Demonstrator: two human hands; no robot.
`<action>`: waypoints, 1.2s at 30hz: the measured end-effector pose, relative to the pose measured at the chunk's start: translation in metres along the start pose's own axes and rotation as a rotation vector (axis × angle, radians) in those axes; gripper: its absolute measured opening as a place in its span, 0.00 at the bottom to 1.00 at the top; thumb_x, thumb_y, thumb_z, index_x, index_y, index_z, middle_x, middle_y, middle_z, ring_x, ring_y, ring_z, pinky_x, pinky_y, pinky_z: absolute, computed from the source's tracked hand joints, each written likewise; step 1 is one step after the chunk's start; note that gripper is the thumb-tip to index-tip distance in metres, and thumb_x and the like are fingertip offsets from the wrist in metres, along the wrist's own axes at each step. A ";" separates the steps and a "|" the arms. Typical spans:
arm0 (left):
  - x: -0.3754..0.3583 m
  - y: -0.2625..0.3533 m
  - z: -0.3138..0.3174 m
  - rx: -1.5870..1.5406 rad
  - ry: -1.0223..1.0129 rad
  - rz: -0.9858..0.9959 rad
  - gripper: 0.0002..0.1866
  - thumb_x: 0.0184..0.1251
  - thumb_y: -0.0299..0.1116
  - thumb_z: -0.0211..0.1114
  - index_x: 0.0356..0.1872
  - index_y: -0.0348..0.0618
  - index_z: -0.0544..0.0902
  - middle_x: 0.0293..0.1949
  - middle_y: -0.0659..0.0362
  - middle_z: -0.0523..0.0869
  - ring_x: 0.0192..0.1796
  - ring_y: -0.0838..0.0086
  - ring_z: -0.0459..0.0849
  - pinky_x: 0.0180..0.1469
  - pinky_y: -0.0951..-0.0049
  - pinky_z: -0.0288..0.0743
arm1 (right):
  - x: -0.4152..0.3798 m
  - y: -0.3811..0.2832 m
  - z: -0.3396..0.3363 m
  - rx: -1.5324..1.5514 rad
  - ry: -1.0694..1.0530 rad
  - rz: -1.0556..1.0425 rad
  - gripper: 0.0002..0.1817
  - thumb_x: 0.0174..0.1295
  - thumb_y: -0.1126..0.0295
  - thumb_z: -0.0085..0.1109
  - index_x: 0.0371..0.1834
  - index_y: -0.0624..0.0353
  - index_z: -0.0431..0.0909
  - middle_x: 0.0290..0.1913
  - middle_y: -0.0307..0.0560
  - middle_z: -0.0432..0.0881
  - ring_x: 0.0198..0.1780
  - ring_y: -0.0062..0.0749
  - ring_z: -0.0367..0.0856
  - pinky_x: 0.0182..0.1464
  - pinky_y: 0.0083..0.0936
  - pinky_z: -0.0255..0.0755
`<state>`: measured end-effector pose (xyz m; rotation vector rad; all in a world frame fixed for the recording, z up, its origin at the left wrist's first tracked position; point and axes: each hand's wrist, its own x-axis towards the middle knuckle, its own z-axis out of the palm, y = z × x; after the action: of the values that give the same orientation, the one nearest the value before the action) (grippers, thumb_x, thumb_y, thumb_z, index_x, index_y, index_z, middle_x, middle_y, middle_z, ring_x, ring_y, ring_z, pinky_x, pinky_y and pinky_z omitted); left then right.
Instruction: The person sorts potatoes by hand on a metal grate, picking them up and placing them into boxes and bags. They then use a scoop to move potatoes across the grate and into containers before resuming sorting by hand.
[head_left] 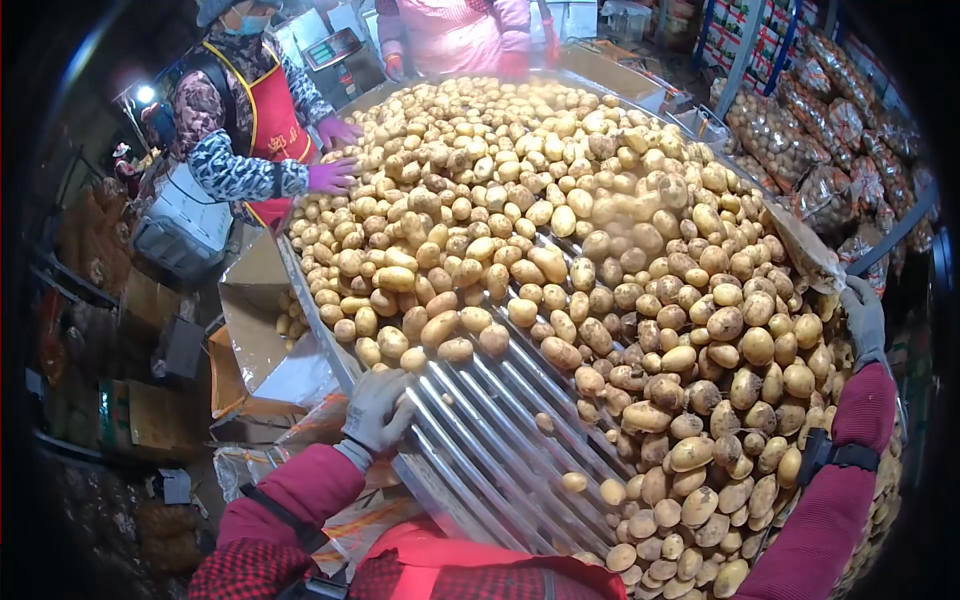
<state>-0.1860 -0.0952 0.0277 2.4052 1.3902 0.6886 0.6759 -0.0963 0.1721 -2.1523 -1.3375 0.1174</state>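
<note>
Red sleeves frame the bottom of the frame. Left hand (pixel 375 408), gloved, rests with fingers curled on the rollers' (pixel 490 440) near-left edge, holding nothing; potatoes (pixel 520 210) lie just above and right of it. Right hand (pixel 862 315), at far right, grips the table's edge beside the heap; what it holds I cannot tell. The rollers run lower left to upper right. A co-worker's purple glove (pixel 332 176) touches potatoes, upper left. No writing is legible.

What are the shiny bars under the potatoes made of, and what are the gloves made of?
The long silvery bars look like bare metal, probably steel: they gleam with bright streaks. The pale grey glove on the left hand seems knitted fabric, matte and soft-looking. The grey glove on the right hand looks similar, though less clear.
</note>
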 end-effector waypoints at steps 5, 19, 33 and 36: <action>0.000 -0.003 -0.002 -0.020 0.028 0.016 0.21 0.69 0.38 0.67 0.60 0.41 0.84 0.56 0.46 0.86 0.57 0.48 0.82 0.64 0.51 0.72 | -0.027 -0.071 -0.025 0.284 0.069 0.165 0.15 0.74 0.69 0.63 0.59 0.61 0.86 0.46 0.36 0.86 0.43 0.18 0.78 0.49 0.18 0.75; -0.016 -0.003 0.004 -0.068 0.110 -0.033 0.22 0.69 0.39 0.69 0.61 0.41 0.85 0.58 0.48 0.87 0.60 0.50 0.82 0.68 0.51 0.69 | -0.292 -0.377 0.032 0.389 -0.491 -0.356 0.14 0.71 0.73 0.69 0.57 0.64 0.87 0.43 0.41 0.92 0.34 0.14 0.80 0.36 0.18 0.74; -0.018 -0.006 0.006 -0.099 0.127 -0.049 0.21 0.69 0.39 0.69 0.60 0.41 0.85 0.55 0.48 0.87 0.58 0.49 0.82 0.69 0.51 0.69 | -0.379 -0.356 0.102 0.028 -0.361 -0.418 0.16 0.70 0.60 0.67 0.57 0.52 0.87 0.38 0.51 0.90 0.36 0.44 0.89 0.39 0.38 0.81; -0.017 -0.004 0.004 -0.080 0.135 -0.037 0.22 0.70 0.40 0.68 0.60 0.41 0.85 0.56 0.48 0.87 0.59 0.49 0.82 0.69 0.50 0.70 | -0.373 -0.358 0.153 0.086 -0.304 -0.438 0.16 0.70 0.59 0.66 0.59 0.47 0.87 0.39 0.54 0.90 0.38 0.51 0.90 0.42 0.44 0.82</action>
<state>-0.1943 -0.1080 0.0174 2.3035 1.4256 0.8939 0.1541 -0.2305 0.1507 -1.7720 -1.9091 0.3291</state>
